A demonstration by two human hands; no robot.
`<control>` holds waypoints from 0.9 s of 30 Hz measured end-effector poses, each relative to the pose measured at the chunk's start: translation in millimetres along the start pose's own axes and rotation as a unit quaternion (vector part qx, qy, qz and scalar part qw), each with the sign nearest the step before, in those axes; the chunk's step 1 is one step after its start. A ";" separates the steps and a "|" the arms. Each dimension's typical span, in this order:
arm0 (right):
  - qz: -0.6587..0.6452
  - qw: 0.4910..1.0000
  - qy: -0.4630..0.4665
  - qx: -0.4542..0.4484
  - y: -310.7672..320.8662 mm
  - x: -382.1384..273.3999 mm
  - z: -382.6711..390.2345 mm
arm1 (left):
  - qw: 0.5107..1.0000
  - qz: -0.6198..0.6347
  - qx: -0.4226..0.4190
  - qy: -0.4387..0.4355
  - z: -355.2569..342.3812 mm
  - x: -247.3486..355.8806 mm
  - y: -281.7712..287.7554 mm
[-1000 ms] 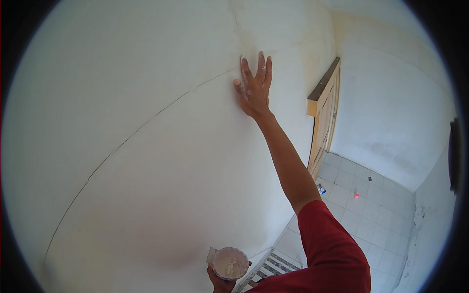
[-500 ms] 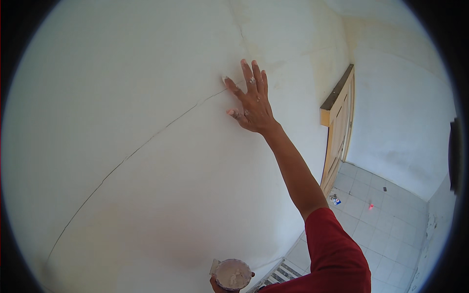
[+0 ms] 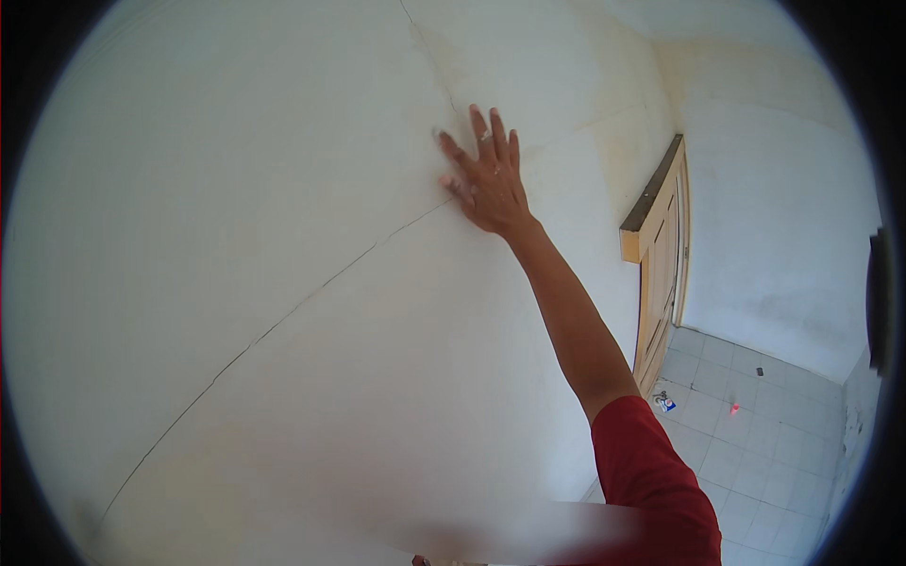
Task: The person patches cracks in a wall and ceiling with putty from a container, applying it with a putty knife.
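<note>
My right hand (image 3: pixel 494 193) is spread on the white wall (image 3: pixel 311 198), fingers apart and pointing up. White paste is smeared on its fingers. A long thin crack (image 3: pixel 251 346) climbs from the lower left and runs up to this hand; another crack (image 3: pixel 432 58) comes down from above, ending just over the fingertips. Of my left hand (image 3: pixel 420 560) only a sliver shows at the lower edge. It grips a tub of pale paste, seen clearly half a second ago; now almost all of the tub is cut off.
To the right a wooden door (image 3: pixel 658 259) juts from the wall. Small litter, including a blue-and-white packet (image 3: pixel 666 403) and a pink scrap (image 3: pixel 734 408), lies on the tiled floor (image 3: pixel 717 453). A blurred pale shape (image 3: pixel 528 530) covers part of my red sleeve.
My right hand has slid slightly up along the wall, off the lower crack's upper stretch. The tub and my left hand have dropped almost out of view, and the view has shifted.
</note>
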State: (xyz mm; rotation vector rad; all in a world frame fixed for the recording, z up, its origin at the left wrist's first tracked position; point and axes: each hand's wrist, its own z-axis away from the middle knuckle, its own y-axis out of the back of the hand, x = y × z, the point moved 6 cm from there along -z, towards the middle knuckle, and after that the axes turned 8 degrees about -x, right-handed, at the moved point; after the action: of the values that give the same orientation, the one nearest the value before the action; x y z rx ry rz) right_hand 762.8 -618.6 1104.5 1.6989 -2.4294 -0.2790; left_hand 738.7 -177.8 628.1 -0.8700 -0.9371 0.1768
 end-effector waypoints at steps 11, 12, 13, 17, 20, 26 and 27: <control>-0.185 0.913 -0.359 0.057 -14.1 74.8 -13.8 | 0.998 0.024 -0.048 0.030 -1.6 3.5 -10.7; -0.209 0.908 -0.350 0.099 -10.8 83.4 -1.2 | 0.998 0.024 -0.058 0.029 -1.3 2.2 -8.6; -0.218 0.907 -0.347 0.098 -10.4 77.7 -0.3 | 0.997 0.025 -0.067 0.016 -1.8 5.4 -11.8; -0.157 0.981 -0.059 0.095 8.2 29.8 -14.3 | 0.996 -0.035 -0.079 -0.035 7.0 8.5 -18.5; -0.173 0.912 -0.328 0.176 8.4 64.0 2.3 | 0.996 -0.075 -0.015 -0.053 16.9 12.0 -2.4; -0.349 0.892 -0.173 0.230 57.2 -64.2 96.1 | 0.996 0.029 -0.083 -0.009 43.4 30.1 -5.1; -0.417 0.873 -0.149 0.203 53.2 -82.8 126.3 | 0.995 0.028 -0.093 0.005 44.9 34.6 -0.3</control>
State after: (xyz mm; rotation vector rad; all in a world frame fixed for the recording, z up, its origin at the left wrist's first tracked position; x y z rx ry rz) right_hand 712.4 -515.4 992.8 3.0431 -1.8284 -0.1272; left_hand 725.2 -135.4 663.2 -1.0688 -0.9309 0.1340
